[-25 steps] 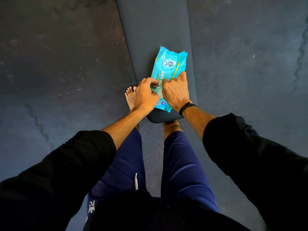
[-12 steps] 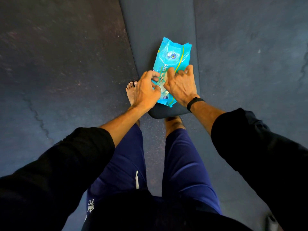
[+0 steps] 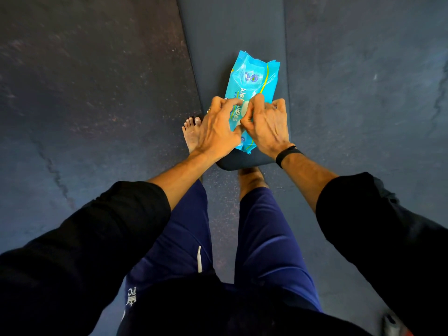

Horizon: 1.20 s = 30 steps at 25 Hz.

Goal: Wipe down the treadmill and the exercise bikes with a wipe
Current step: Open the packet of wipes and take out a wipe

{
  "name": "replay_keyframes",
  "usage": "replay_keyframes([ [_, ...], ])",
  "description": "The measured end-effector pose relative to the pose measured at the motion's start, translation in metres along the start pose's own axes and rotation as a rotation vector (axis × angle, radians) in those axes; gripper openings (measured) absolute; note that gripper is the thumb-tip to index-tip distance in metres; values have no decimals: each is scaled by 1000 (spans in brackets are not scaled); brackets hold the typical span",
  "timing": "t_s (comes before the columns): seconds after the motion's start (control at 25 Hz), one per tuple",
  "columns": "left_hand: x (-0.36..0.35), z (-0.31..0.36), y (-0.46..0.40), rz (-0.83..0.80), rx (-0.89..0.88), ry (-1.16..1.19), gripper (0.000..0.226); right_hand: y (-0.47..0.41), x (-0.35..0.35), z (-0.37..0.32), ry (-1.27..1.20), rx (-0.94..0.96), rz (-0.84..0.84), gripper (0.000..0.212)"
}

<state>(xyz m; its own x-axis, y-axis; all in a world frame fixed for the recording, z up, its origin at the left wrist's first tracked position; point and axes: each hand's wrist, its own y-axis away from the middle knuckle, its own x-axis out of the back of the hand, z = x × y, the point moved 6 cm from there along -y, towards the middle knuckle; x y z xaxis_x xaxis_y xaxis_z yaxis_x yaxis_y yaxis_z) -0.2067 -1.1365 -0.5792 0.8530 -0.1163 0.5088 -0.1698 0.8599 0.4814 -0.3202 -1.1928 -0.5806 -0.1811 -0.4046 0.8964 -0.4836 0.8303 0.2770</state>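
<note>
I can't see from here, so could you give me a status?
Both hands, left and right, pinching at wipes pack opening. No wipe out yet. Nothing blocking.

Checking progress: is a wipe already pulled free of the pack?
No, both the left hand and right hand work at the wet wipes pack.
</note>
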Motion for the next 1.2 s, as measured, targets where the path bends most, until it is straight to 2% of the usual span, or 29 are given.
replay_keyframes([
  [0.08, -1, -1, -1, 5, -23, -16, 51, 1, 5, 4, -28, -36, 53, 33],
  [0.24, -1, 7, -5, 30, -106, -94, 47, 11, 3, 8, -72, 0, -3, 34],
  [0.36, 0, 12, -10, 68, -172, -176, 33, 16, 2, 8, -114, -12, 5, 27],
  [0.48, 0, 15, -15, 113, -226, -212, 22, 21, 4, 6, -174, -5, 54, 29],
  [0.64, 5, 17, -13, 186, -248, -163, 16, 26, 9, 7, -222, -23, 93, 26],
  [0.8, 10, 17, -8, 234, -241, -91, 16, 26, 15, 3, -229, -16, 86, 34],
  [1.0, 22, 31, -7, 211, -224, -60, 20, 19, 32, -3, -222, -25, 77, 49],
  [1.2, 41, 54, -6, 192, -226, -21, 17, 12, 63, -11, -245, -10, 124, 45],
])
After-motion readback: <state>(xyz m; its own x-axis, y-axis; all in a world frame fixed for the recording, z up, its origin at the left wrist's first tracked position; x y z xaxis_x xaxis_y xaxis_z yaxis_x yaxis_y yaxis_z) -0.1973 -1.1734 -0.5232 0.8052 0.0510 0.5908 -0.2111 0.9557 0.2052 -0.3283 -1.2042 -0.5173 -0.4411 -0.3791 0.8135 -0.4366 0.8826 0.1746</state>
